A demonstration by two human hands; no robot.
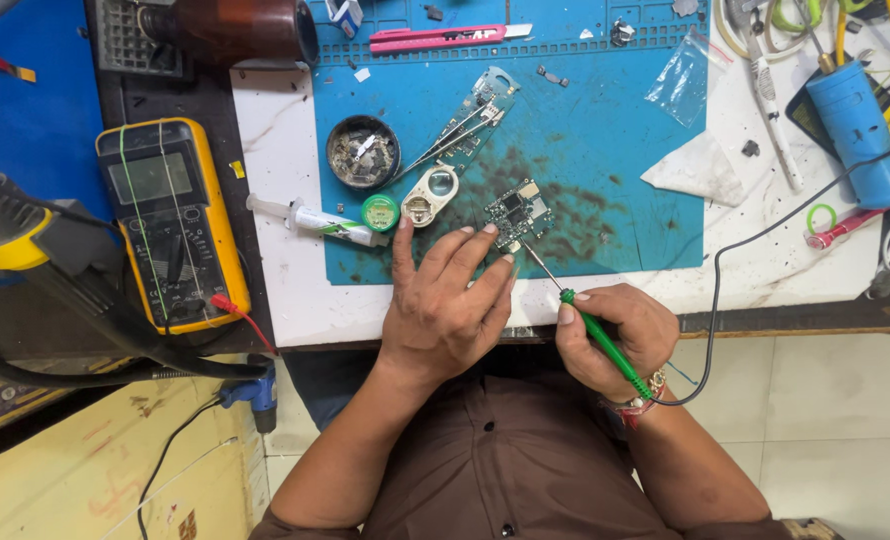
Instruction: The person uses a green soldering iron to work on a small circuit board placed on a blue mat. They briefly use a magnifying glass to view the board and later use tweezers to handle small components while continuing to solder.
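Brown bottle [230, 28] cut by top edge; circuit board [518, 213] parts too small.

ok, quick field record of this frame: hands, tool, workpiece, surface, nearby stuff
left hand: fingertips steadying small circuit board
right hand: gripping green-handled soldering iron, tip at the board's lower edge
surface: blue work mat
nearby: yellow multimeter, round tin, white syringe, pink utility knife
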